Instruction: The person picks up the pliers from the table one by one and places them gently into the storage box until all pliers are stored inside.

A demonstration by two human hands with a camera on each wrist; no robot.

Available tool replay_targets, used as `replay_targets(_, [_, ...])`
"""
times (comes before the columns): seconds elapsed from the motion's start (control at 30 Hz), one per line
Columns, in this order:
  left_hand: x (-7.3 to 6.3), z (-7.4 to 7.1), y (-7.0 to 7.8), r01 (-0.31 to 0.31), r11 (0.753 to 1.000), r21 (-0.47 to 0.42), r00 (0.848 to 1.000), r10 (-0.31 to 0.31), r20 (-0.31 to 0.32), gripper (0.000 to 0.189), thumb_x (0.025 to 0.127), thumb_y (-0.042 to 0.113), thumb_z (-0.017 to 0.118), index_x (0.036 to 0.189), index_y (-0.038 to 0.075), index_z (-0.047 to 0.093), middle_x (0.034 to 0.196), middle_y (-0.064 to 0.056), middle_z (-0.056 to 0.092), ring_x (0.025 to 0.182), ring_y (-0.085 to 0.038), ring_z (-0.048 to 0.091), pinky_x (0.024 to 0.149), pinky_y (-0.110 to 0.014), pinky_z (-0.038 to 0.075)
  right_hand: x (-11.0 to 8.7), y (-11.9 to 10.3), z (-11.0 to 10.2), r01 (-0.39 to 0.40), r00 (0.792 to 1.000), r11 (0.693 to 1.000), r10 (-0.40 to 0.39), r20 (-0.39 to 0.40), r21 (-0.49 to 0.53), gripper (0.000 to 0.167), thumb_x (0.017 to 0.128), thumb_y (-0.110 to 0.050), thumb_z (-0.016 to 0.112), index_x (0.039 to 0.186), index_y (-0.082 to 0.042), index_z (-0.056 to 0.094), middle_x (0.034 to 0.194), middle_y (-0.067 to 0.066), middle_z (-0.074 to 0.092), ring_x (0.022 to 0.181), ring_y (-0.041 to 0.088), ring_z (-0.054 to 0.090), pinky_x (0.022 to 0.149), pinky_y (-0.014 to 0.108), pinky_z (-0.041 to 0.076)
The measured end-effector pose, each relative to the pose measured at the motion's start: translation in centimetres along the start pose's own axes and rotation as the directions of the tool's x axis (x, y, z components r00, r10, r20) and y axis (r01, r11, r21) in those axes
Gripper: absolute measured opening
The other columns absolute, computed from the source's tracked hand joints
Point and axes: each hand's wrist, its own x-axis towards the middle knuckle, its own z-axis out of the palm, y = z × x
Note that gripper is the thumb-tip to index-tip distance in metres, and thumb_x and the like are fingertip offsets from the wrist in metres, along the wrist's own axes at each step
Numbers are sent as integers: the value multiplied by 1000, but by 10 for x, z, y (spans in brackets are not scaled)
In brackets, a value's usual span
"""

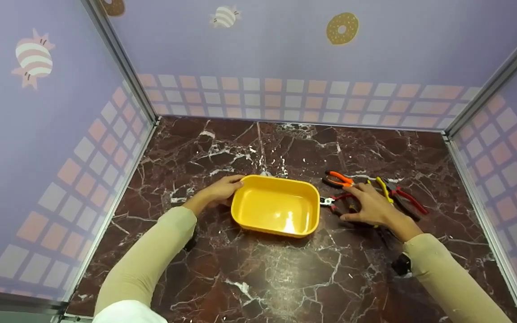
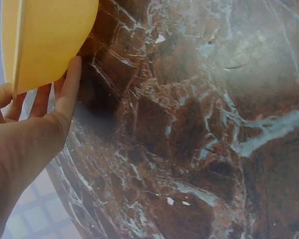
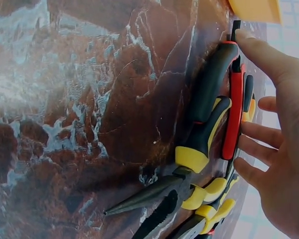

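Yellow container (image 1: 276, 202), rectangular with rounded corners, open top: positioned mid-tabletop, its inner floor glossy with reflected light. Whether its base touches the tabletop (image 1: 281, 282) cannot be told.

Left hand (image 1: 221, 190): gripping the container at its left end, thumb at the rim and fingers against the outer wall.

Right hand (image 1: 370, 204): fingers loosely spread and relaxed, above a group of pliers to the right of the container; contact with any of them is unclear.

Pliers, several, lying close together, some overlapping and partly hidden by the right hand:
– silver-headed pliers (image 1: 327, 202), head just beside the container's right end;
– orange-and-black pliers (image 1: 340, 177), handles toward the container, beyond the right hand;
– yellow-handled pliers (image 1: 384, 189), beside the fingers;
– red-handled pliers (image 1: 412, 200), outermost on the right;
– long-nose pliers (image 3: 192, 158), yellow-and-black grips, dark tapered nose, seen fully in the right wrist view.

Sleeves (image 1: 148, 255), pale yellow-green, one on each forearm.

Tabletop: dark red-brown, marble-patterned, white-veined.

Surround: lilac panels (image 1: 276, 49) on three sides, printed with sweets, doughnuts and bands of pink and white squares; metal strips (image 1: 121, 60) at the corners.
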Motion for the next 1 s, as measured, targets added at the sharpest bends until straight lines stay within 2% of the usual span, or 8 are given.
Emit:
replay_targets(0.23, [0,-1,-3,36,999,-34,999,-35,35,46,117,29,42,162,19,45,140,-16,62,106,-26,70,90,-50,61,-1,0,9,62,998,992,-63,-12,-110,92,75,-57,93,148,-11,62,138,22,57,129,46,50,106,68,45])
replay_targets(0.33, [1,1,-3,41,998,-45,998,-39,47,46,117,30,42,162,19,45,140,-16,61,107,-27,69,92,-52,60,-2,0,11,64,998,990,-66,-17,-129,88,76,-54,93,147,-11,63,137,20,58,127,44,51,103,66,47])
replay_targets(0.53, [1,0,-6,30,998,-48,997,-27,69,47,117,32,42,163,19,44,140,-16,62,108,-28,69,89,-51,61,0,-1,11,50,998,992,-54,-28,-114,88,74,-53,95,144,-11,65,137,21,59,128,44,51,106,66,45])
replay_targets(0.7, [2,-3,-11,40,994,-100,994,-30,102,48,117,33,42,163,20,43,140,-14,63,111,-28,68,89,-49,61,4,-3,14,46,998,996,-49,-43,-80,86,73,-51,97,143,-10,66,134,20,59,124,44,53,104,64,45])
replay_targets(1.0, [4,-7,-10,50,986,-162,992,-30,124,48,117,33,44,162,18,44,142,-13,63,117,-27,65,96,-51,58,7,-8,19,14,999,1000,-15,-36,-10,78,80,-44,94,142,-6,66,139,26,56,133,49,50,113,65,39])
